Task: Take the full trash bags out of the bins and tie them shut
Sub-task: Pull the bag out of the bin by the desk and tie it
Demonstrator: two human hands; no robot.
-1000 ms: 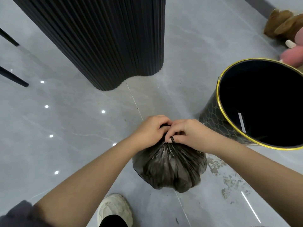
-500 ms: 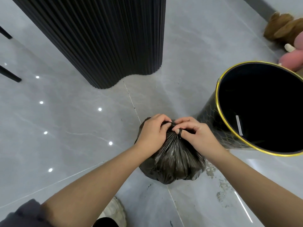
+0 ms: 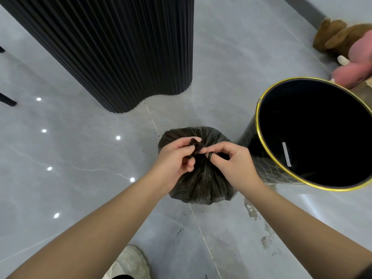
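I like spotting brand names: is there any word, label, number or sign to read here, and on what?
None can be read.
The white strip inside the bin shows no legible writing.
The trash bag, the shoe and the soft toys show no text.

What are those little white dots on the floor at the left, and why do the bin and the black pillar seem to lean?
Head view: the dots are glare, probably ceiling lamps mirrored in the glossy floor. Head view again: the wide-angle lens splays the bin and the ribbed pillar outward. The bin's inside is too dark to read.
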